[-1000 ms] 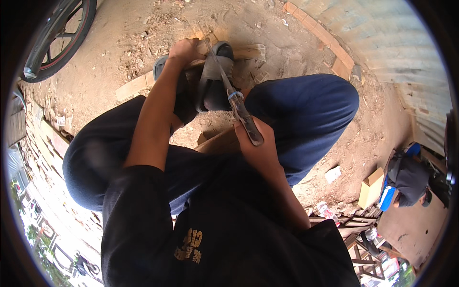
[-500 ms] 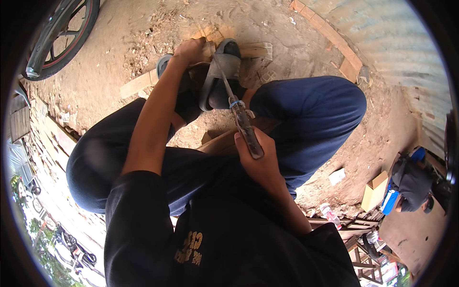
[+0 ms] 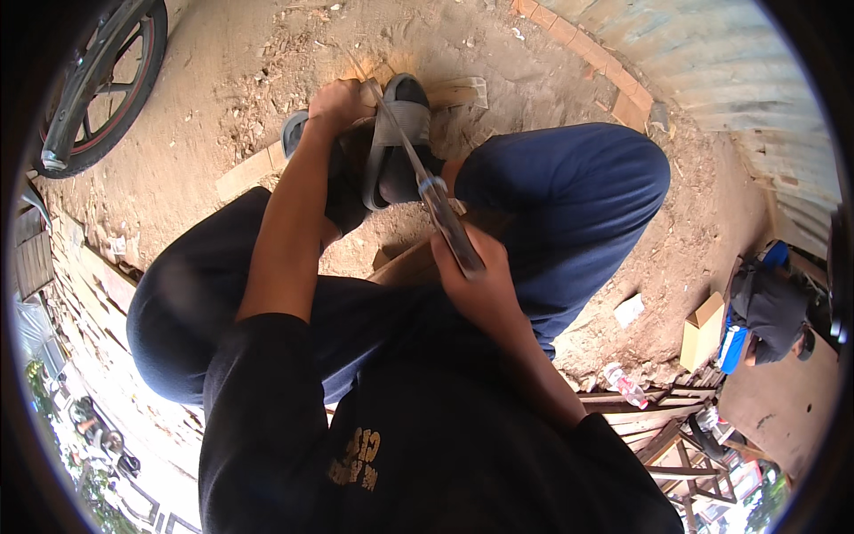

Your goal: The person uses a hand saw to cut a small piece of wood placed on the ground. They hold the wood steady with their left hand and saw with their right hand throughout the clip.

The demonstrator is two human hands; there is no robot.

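My right hand (image 3: 480,271) is wrapped around the dark, worn handle of a handsaw (image 3: 402,133). A pale blue band circles the handle's front end. The long narrow blade slants away past my sandal (image 3: 402,120), its tip beyond my left hand (image 3: 338,102). That hand is closed on a wooden strip (image 3: 458,93) near the blade; its fingertips are partly hidden. The strip runs under or beside my sandalled feet, which cover its middle. Another pale wooden length (image 3: 247,173) shows left of my feet, and I cannot tell whether both are one piece.
Orange-brown sawdust (image 3: 387,64) lies on the dirt beyond my feet. A motorbike wheel (image 3: 111,89) stands far left. At right are a brick row (image 3: 592,53), a corrugated metal wall (image 3: 712,80), a cardboard box (image 3: 703,331), a plastic bottle (image 3: 625,384) and another person (image 3: 774,307).
My right hand has pushed the saw forward, and its tip now reaches farther past my left hand. The left hand keeps its hold on the wood. The whole view has shifted slightly.
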